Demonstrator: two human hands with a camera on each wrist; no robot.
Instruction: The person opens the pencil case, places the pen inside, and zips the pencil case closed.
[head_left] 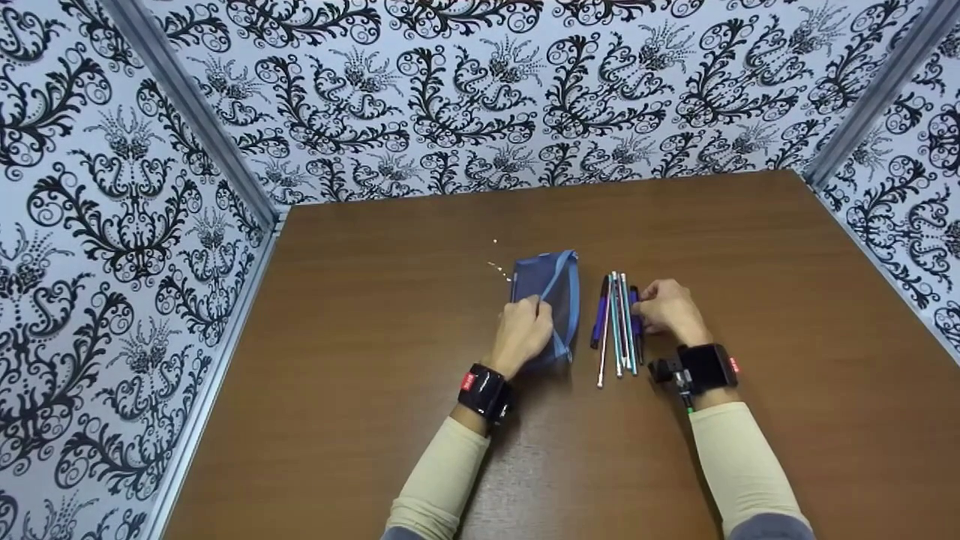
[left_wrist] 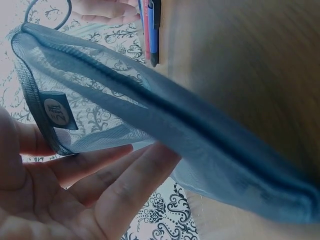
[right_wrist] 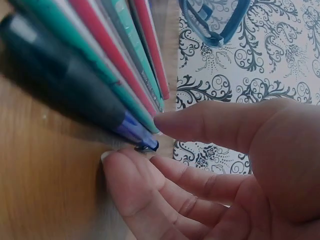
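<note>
Right grip (head_left: 667,309) stands parted: thumb and fingers lie apart on either side of one end of a dark pen (right_wrist: 65,75) with a purple-blue part. Whether the skin touches that pen cannot be told. It lies at the right edge of a loose row, just beside several slim pencils (head_left: 625,330) in teal and pink; a second purple pen (head_left: 600,319) borders their left side.

Left grip (head_left: 523,330) holds the near-left part of a blue mesh pouch (head_left: 531,279), fingers against the mesh. The pouch sits left of the row, near it but apart, with a dark label (left_wrist: 59,111) at one end. Small pale specks (head_left: 499,268) dot the brown surface (head_left: 337,337) beyond the pouch's left side.

Black bands circle both wrists, above cream sleeves (head_left: 442,472). Black-and-white patterned walls (head_left: 480,97) enclose the surface.
</note>
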